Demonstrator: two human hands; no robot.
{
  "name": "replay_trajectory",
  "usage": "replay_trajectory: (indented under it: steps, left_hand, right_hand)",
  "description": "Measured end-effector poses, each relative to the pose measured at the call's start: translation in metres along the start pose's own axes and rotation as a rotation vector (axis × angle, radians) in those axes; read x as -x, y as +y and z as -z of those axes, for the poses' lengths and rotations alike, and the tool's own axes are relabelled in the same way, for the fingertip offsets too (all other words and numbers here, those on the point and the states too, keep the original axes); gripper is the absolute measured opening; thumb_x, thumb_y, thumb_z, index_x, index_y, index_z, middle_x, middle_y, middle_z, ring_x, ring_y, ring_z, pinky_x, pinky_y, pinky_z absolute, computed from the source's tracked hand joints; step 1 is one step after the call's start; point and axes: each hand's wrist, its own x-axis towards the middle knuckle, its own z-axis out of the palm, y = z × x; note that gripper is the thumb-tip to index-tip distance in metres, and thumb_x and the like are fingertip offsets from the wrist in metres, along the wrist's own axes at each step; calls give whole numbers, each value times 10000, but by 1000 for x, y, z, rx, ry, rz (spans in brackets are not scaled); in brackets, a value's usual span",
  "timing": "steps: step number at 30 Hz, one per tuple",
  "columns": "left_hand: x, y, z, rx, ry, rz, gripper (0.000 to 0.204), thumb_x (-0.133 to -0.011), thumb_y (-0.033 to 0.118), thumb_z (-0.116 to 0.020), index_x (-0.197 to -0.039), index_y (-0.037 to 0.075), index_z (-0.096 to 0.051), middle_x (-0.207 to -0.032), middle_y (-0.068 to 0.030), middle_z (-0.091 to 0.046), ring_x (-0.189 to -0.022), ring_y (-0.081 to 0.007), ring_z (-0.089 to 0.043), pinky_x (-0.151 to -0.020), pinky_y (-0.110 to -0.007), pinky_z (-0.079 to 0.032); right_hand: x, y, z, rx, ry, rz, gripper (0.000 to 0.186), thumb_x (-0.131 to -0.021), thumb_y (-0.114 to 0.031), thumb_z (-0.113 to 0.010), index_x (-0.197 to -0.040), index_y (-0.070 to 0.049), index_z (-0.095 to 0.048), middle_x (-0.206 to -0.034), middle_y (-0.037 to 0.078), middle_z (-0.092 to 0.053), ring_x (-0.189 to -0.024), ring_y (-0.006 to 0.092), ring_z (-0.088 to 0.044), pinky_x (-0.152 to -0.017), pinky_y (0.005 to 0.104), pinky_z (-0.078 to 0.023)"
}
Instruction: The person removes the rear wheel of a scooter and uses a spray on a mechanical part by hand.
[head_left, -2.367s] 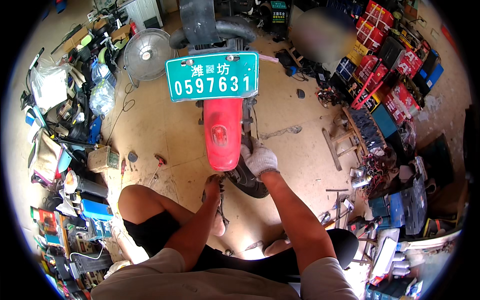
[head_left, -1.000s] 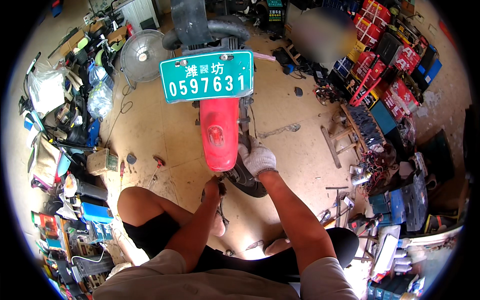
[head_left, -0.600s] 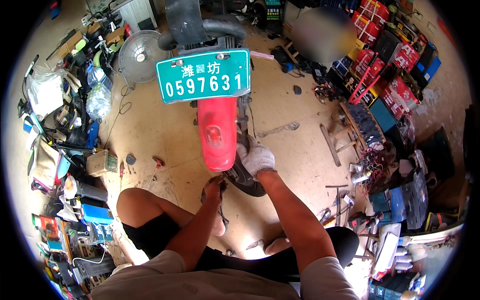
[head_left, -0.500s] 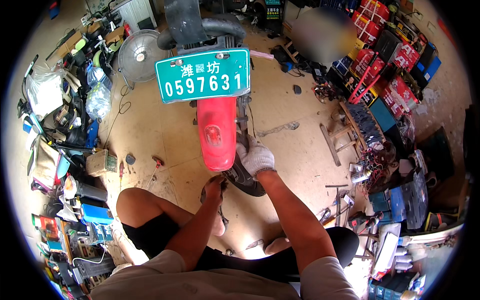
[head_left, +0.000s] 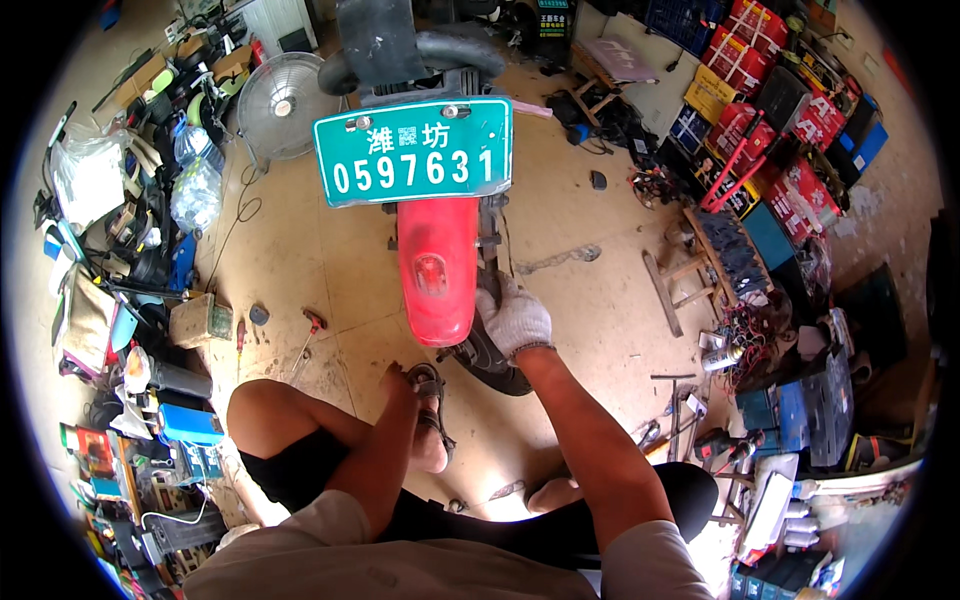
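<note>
In front of me stands a two-wheeler's rear end, with a red rear fender (head_left: 437, 260) and a green licence plate (head_left: 413, 150) above it. My right hand (head_left: 518, 320), in a whitish knit glove, is closed around the right side of the black rear wheel (head_left: 490, 368). Some of its fingertips disappear between the wheel and the fender. My bare left hand (head_left: 394, 379) is low, left of the wheel and apart from it, next to my sandalled foot (head_left: 430, 400). Its fingers are mostly hidden, and nothing can be made out in them.
A red-handled tool (head_left: 315, 321) and a screwdriver (head_left: 240, 336) lie on the floor at left, near a small box (head_left: 200, 321). A round fan (head_left: 285, 105) stands behind. At right are a wooden stool (head_left: 690, 270), a spray can (head_left: 722, 357) and stacked red boxes (head_left: 745, 45).
My left hand has moved left from below the fender, away from the wheel, uncovering the sandal. My right hand stays at the wheel. The view has shifted slightly.
</note>
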Motion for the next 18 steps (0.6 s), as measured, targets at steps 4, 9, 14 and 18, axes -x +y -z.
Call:
replay_trajectory:
  steps: [4, 9, 14, 18]
  left_hand:
    - [-18, 20, 20, -253, 314, -6, 350, -952, 280, -706, -1142, -13, -727, -1046, -173, -738, -893, -329, -719, -729, -458, -571]
    - [-20, 35, 47, -791, 315, -103, 463, -919, 270, -714, -1266, -36, -704, -1220, -221, -727, -1098, -386, -706, -908, -498, -567]
    - [18, 40, -13, -894, 397, -561, 600, -903, 273, -728, -1393, -61, -643, -1434, -257, -653, -1320, -440, -632, -1104, -533, -513]
    - [104, 55, -89, -692, -207, -1191, 602, -952, 213, -716, -1487, -31, -586, -1519, -273, -581, -1395, -455, -568, -1183, -516, -451]
  right_hand:
    - [2, 3, 3, 1, 13, -15, 798, -1061, -644, -486, -1602, -58, -492, -1274, 281, -732, -1203, 442, -696, -1034, 525, -554]
    - [3, -1, -3, 16, 12, -7, 794, -1060, -648, -494, -1597, -63, -494, -1275, 282, -728, -1191, 442, -702, -1026, 526, -556]
    - [6, 0, 1, 28, 10, -23, 795, -1070, -641, -484, -1611, -59, -470, -1266, 283, -729, -1191, 447, -700, -1027, 521, -555]
    - [6, 9, -4, -3, 19, 0, 814, -1074, -644, -467, -1611, -32, -459, -1320, 298, -704, -1242, 447, -680, -1052, 517, -544]
